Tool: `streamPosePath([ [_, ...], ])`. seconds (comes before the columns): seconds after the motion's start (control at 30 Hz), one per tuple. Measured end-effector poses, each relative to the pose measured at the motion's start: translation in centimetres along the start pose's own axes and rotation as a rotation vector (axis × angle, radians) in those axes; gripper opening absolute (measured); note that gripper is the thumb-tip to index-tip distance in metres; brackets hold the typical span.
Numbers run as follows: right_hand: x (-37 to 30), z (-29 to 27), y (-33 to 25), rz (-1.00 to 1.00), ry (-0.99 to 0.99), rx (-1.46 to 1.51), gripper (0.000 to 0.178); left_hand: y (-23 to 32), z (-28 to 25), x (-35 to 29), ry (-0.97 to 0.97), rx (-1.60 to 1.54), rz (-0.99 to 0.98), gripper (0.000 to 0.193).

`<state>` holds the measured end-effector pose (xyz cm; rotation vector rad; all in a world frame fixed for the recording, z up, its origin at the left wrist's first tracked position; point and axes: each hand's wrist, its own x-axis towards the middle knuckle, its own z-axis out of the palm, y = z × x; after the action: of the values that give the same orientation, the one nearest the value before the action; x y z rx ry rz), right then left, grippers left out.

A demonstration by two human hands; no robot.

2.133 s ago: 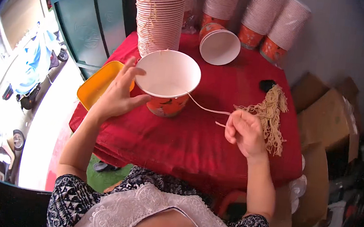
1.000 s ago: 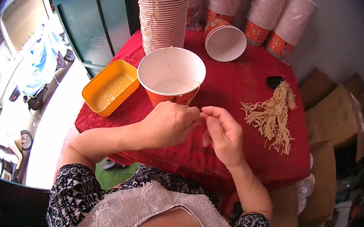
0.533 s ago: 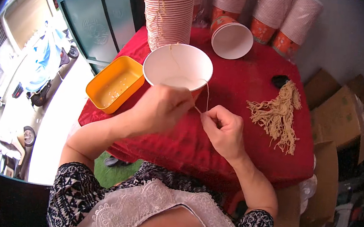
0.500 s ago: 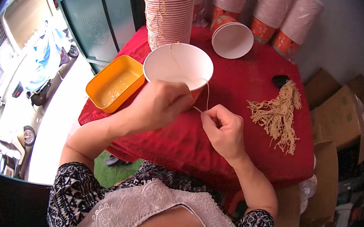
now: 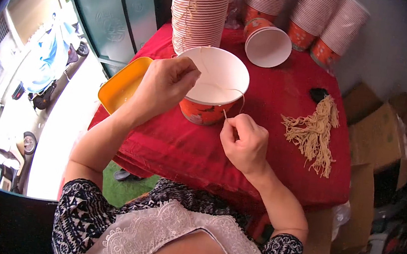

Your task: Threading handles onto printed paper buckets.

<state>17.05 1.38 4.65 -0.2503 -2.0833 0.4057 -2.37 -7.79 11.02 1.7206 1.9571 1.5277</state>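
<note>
An orange paper bucket (image 5: 202,112) with a white inside stands upright on the red-covered table. Pale string (image 5: 235,90) runs from inside it over the right rim and down to my right hand (image 5: 246,143). That hand is closed in a pinch on the string, and a short stiff end sticks up from the fingers. My left hand (image 5: 169,80) hovers over the bucket's left rim with thumb and fingers pressed together; I cannot make out anything between them. Behind my left forearm, a yellow plastic tub (image 5: 122,85) is partly hidden.
A tall stack of paper buckets (image 5: 199,16) rises behind the bucket. Another bucket (image 5: 269,46) lies on its side, with more wrapped stacks (image 5: 312,19) at the back. A bundle of pale strings (image 5: 316,132) lies on the right of the red cloth (image 5: 171,146). Cardboard boxes (image 5: 378,139) lean beyond the table.
My left hand has moved up and left, away from the string end at the bucket's front. The right hand has shifted slightly and still pinches the string. The view has turned a little.
</note>
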Motion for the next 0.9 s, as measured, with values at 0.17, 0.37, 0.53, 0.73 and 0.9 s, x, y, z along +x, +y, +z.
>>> streamPosePath([
  [0.17, 0.1, 0.6, 0.1, -0.032, 0.005, -0.032, 0.017, -0.4, -0.6, 0.0, -0.029, 0.036, -0.024, 0.014],
  [0.37, 0.3, 0.7, 0.3, -0.048, -0.001, -0.051, 0.017, -0.6, -0.7, 0.2, -0.075, 0.064, -0.065, 0.014],
  [0.53, 0.5, 0.7, 0.3, -0.056, 0.001, -0.051, 0.017, -0.4, -0.5, 0.3, -0.070, 0.065, -0.073, 0.013],
  [0.73, 0.7, 0.8, 0.6, -0.054, -0.016, -0.056, 0.017, 0.6, -0.3, 1.0, -0.101, 0.114, -0.018, 0.013],
  [0.9, 1.1, 1.1, 0.6, -0.062, -0.015, -0.049, 0.017, 1.2, -0.9, 2.5, -0.389, 0.195, 0.083, 0.017],
])
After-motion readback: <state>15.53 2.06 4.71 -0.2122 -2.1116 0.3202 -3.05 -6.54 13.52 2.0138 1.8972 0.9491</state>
